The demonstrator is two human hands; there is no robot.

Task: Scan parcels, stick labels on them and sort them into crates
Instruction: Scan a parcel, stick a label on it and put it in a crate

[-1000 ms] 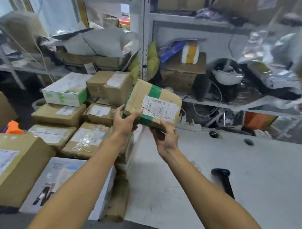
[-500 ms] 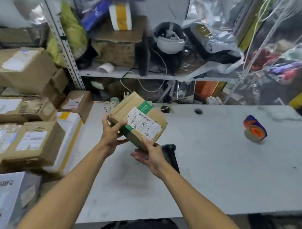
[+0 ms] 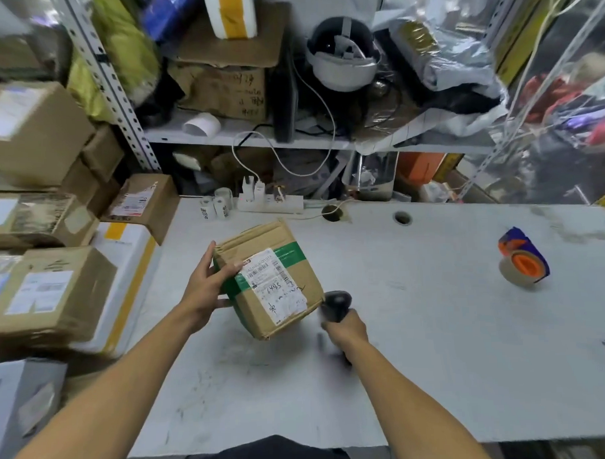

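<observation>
A brown cardboard parcel (image 3: 273, 282) with green tape and a white printed label sits tilted over the grey table (image 3: 435, 327). My left hand (image 3: 207, 287) grips its left side, thumb on top. My right hand (image 3: 345, 329) is curled round the handle of a black barcode scanner (image 3: 336, 305), whose head is just off the parcel's lower right corner. The scanner's handle is mostly hidden by my fingers and blurred.
Stacked cardboard parcels (image 3: 49, 293) fill the left side of the table. A tape dispenser (image 3: 523, 261) lies at the right. Small label rolls (image 3: 218, 206) and a power strip (image 3: 271, 203) stand at the back edge, under cluttered shelves.
The parcel came down from the stack on the left to the middle of the table. My right hand let go of it and took hold of the scanner.
</observation>
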